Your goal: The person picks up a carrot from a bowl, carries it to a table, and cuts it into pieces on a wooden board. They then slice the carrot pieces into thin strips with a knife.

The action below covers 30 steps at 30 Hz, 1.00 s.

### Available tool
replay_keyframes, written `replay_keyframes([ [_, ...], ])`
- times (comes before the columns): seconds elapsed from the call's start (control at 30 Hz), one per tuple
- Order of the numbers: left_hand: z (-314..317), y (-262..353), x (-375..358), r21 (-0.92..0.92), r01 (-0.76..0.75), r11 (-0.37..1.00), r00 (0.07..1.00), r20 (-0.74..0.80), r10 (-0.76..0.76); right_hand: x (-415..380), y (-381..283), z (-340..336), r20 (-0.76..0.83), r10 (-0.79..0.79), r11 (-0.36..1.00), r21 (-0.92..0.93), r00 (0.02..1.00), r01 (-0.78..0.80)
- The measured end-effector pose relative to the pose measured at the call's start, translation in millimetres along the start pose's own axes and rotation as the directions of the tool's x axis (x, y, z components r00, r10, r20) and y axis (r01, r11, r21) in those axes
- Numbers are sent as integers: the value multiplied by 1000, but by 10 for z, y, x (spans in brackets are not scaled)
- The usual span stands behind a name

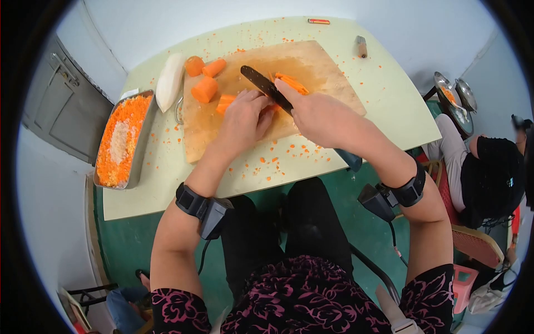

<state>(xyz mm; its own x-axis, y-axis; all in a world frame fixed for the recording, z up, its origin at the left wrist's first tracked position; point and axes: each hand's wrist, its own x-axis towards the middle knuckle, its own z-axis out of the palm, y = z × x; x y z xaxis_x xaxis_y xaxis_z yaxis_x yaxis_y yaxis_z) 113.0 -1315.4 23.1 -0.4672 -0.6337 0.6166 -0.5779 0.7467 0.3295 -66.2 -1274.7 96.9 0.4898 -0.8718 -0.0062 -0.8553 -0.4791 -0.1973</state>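
My right hand (320, 117) grips a knife (259, 81), with its dark blade angled over the cutting board (200, 136) and its handle end showing below my wrist. My left hand (245, 119) is curled on the board against a carrot piece (225, 103), which sticks out beside its fingers; the rest is hidden. Cut carrot slices (293, 84) lie just beyond the blade. Thicker carrot chunks, among them a large carrot chunk (204, 89), sit at the board's left side.
A peeled white radish (169, 82) lies left of the board, beside a metal tray (143, 150) of chopped carrot. Orange bits are scattered over the table (400, 94). A lighter (319, 21) and a small block (362, 47) lie farther back. Another person (495, 172) sits at right.
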Motion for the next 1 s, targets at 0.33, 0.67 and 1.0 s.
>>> replay_keyframes([
  [0.33, 38, -4, -9, 29, 31, 999, 999, -17, -30, 237, -36, -24, 110, 134, 966, 209, 985, -154],
  [0.67, -13, 54, -7, -8, 46, 999, 999, 7, -46, 83, -174, -180, 81, 171, 981, 83, 982, -177],
  [1.0, 6, 27, 9, 16, 34, 999, 999, -2, -34, 67, -156, -63, 25, 63, 995, -73, 998, -61],
])
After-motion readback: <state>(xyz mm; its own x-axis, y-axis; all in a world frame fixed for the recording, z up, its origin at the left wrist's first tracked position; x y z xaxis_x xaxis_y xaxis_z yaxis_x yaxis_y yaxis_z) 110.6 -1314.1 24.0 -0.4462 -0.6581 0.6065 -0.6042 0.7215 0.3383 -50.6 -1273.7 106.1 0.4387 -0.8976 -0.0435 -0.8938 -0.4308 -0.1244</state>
